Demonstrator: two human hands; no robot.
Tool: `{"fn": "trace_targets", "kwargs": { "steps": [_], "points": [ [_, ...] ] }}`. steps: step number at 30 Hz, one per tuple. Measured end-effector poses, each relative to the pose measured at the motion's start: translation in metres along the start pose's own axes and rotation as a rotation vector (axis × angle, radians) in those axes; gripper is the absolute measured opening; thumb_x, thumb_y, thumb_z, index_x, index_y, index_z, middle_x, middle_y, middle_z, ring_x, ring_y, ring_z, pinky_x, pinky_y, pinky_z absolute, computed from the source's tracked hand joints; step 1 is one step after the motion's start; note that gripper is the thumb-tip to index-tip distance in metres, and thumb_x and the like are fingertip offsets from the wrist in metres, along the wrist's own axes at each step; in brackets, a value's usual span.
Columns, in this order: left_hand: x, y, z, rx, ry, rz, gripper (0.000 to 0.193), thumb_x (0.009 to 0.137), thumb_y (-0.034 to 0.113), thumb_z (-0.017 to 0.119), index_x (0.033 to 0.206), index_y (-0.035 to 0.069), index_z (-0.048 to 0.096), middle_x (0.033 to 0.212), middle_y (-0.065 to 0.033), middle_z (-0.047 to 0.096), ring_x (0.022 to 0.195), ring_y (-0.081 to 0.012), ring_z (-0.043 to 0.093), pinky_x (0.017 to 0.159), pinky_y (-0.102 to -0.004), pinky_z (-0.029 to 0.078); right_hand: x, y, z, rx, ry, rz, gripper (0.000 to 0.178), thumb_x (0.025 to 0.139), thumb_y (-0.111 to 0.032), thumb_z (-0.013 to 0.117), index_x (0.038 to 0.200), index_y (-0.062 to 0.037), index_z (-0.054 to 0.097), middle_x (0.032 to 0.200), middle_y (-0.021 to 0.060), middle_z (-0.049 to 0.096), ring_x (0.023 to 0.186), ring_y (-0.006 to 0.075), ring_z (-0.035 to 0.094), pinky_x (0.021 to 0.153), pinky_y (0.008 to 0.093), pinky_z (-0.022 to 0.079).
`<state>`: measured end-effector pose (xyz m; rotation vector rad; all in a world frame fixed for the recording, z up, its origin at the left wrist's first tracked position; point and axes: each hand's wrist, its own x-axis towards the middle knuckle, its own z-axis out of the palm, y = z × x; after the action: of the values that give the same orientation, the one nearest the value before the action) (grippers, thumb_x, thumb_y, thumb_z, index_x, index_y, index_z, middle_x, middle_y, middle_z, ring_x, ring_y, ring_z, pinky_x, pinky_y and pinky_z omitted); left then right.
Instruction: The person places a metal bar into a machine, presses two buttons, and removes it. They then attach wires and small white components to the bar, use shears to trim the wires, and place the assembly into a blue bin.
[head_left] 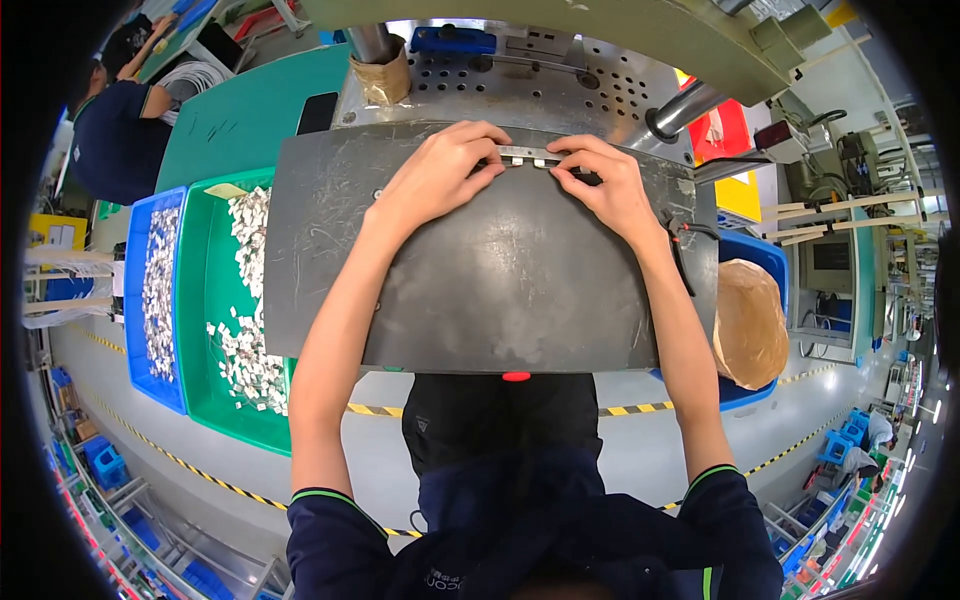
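Both hands meet at the far edge of a dark grey, scuffed work plate [500,270]. Between them lies a narrow metal strip [525,151] with two small white pieces [540,162] along its near side. My left hand [446,172] is closed, its thumb and forefinger pinching the strip's left end. At the right end, my right hand [607,182] has its fingers bent around the strip, thumb and forefinger close together. The fingertips partly hide both ends, so whether they also grip a small white piece I cannot tell.
Left of the plate stand a green bin [208,300] and a blue bin [134,290], both with many small white pieces. Black-and-red pliers [683,258] lie at the plate's right edge, beside a paper-lined blue tub [738,400]. Metal posts [686,108] rise behind; a co-worker [122,135] sits far left.
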<state>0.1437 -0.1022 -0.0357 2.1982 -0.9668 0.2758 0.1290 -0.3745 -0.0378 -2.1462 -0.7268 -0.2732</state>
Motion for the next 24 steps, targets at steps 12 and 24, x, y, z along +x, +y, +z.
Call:
{"fn": "trace_targets", "kwargs": {
  "steps": [12, 24],
  "points": [
    [-0.005, -0.002, -0.022, 0.046, -0.019, -0.021, 0.013, 0.09, 0.012, 0.077, 0.09, 0.0, 0.072, 0.121, -0.0062, 0.068, 0.111, -0.028, 0.064, 0.094, -0.0404, 0.053, -0.003, 0.01, -0.017, -0.07, 0.01, -0.051, 0.014, 0.085, -0.008, 0.083, 0.089, -0.0003, 0.072, 0.106, 0.0063, 0.069, 0.093, 0.0258, 0.071, 0.082, 0.0357, 0.056],
    [-0.004, 0.011, 0.009, 0.055, 0.136, -0.023, 0.014, 0.087, 0.013, 0.081, 0.096, 0.002, 0.08, 0.112, -0.0076, 0.077, 0.104, -0.0285, 0.07, 0.09, -0.0416, 0.058, -0.001, -0.003, 0.016, -0.104, 0.163, -0.025, 0.018, 0.095, -0.013, 0.075, 0.111, -0.0056, 0.071, 0.105, 0.0087, 0.074, 0.098, 0.0291, 0.069, 0.095, 0.0403, 0.048]
  ]
}}
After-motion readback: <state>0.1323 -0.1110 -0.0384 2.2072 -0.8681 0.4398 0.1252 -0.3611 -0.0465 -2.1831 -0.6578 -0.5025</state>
